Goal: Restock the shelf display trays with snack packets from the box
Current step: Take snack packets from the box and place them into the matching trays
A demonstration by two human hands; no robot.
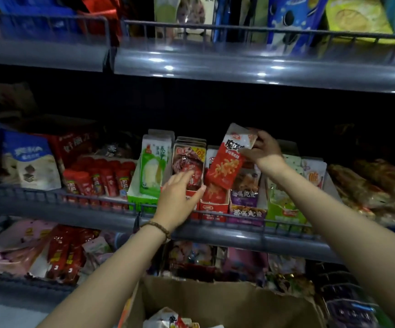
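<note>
My right hand (261, 149) pinches the top of a red and white snack packet (227, 162), held tilted above a red display tray (214, 207) on the middle shelf. My left hand (178, 197) reaches in with straight fingers that touch the front of the dark red packets (187, 162) standing in the neighbouring tray. A brown cardboard box (227, 301) sits open below, with more packets (170, 319) showing at its bottom edge.
A green tray with green packets (152, 171) stands left of my left hand; a purple tray (247, 213) and light green packets (284, 202) stand right. A wire rail (97, 202) edges the shelf. The upper shelf (239, 65) overhangs. Lower shelves hold mixed snacks.
</note>
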